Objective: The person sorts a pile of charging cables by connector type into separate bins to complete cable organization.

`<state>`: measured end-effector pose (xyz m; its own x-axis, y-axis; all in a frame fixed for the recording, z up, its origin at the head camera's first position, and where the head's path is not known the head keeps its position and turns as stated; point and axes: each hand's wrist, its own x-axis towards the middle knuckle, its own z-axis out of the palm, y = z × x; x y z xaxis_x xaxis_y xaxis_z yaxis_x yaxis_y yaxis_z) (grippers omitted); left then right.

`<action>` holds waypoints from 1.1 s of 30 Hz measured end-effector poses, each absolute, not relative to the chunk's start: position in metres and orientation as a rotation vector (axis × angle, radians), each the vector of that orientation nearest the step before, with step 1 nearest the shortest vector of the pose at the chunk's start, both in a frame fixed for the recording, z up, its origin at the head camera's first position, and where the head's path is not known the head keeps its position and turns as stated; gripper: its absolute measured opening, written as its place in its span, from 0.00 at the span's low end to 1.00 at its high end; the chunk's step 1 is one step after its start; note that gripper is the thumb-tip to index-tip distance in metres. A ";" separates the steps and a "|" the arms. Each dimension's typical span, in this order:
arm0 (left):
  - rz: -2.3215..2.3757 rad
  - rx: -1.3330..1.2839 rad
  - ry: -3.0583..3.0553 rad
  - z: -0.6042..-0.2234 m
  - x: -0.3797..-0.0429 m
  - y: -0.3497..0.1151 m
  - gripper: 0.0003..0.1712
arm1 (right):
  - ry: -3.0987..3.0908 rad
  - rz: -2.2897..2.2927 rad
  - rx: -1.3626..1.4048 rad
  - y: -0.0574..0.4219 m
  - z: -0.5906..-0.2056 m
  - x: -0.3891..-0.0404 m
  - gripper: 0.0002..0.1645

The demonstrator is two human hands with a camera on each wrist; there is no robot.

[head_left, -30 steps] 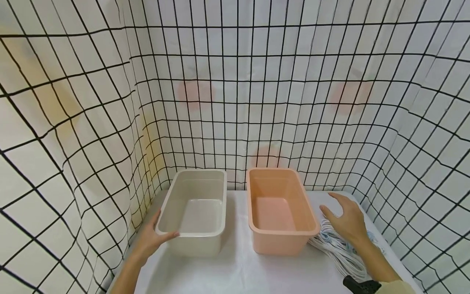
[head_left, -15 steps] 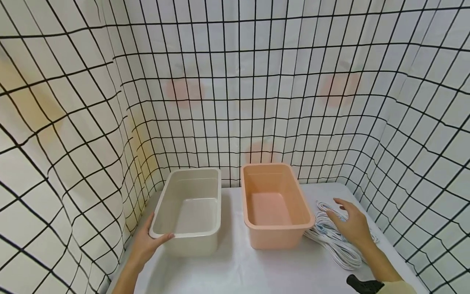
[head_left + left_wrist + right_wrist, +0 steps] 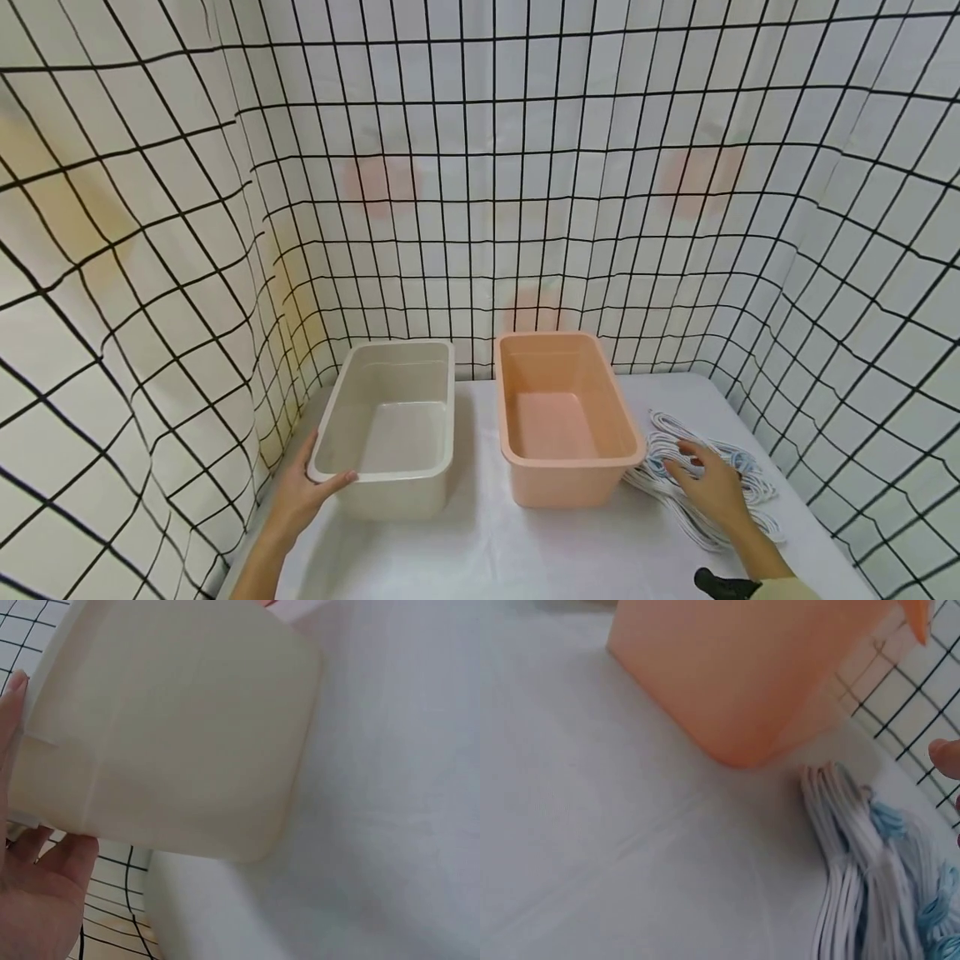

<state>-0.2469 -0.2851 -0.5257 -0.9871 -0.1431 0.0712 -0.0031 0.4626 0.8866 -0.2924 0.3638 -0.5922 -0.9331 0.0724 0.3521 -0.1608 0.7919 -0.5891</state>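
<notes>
At the left of the head view stands a cream plastic bin (image 3: 401,497), with nothing visible inside. My left hand (image 3: 296,492) holds its near left corner, thumb along the front rim and fingers on the left side. The left wrist view shows that hand (image 3: 45,885) against the bin's wall (image 3: 187,742). Over bundles of white and light blue cord (image 3: 693,521), my right hand (image 3: 716,492) hovers with fingers apart and nothing between them. In the right wrist view the cord bundles (image 3: 870,877) lie below the hand, whose fingertips (image 3: 946,757) just show.
A peach plastic bin (image 3: 573,483) stands between the cream bin and the cords. Black wire mesh (image 3: 480,192) walls in the back and both sides. A white cloth (image 3: 487,550) covers the table.
My right hand has come down and back towards me, lower over the cords. The left hand stays on the cream bin's corner. The head view has shifted slightly.
</notes>
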 end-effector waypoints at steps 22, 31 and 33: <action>-1.562 0.157 -2.615 -0.523 -0.249 -0.285 0.67 | -2.793 0.806 -0.210 0.367 -0.641 -0.308 0.46; -1.576 0.140 -2.600 -0.525 -0.250 -0.285 0.66 | -2.790 0.779 -0.217 0.375 -0.644 -0.312 0.34; -1.588 0.136 -2.584 -0.526 -0.251 -0.285 0.66 | -2.764 0.822 -0.191 0.377 -0.643 -0.311 0.32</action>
<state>-0.2509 -0.2853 -0.5258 -0.9905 -0.1311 0.0424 -0.0214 0.4503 0.8926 -0.3108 0.3772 -0.6431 -0.9600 0.1951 0.2008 0.0537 0.8321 -0.5520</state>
